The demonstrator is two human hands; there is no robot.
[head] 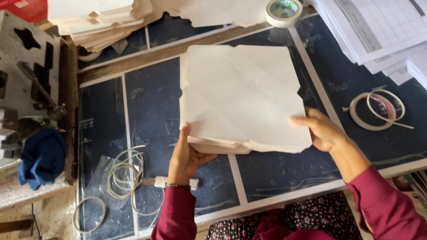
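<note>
**Inspector A:** Position of the paper stack (240, 97)?

**Inspector B:** Held over the dark blue table (152, 106), centre of view. Near edge at the person's hands, far edge towards the tape roll (284, 11). Stack is close to square; long axis cannot be told. It sits slightly skewed to the table's white lines.

**A:** Grip?

**B:** Left hand (185, 158) clasps the near-left corner, thumb lying on top. Right hand (319, 130) clasps the near-right corner, thumb pressed on the top sheet.

**A:** Obstructions?

**B:** Fingers of both hands are hidden beneath the stack. Sheet count unreadable. The printed forms (384, 7) at right are cut off by the frame
</note>
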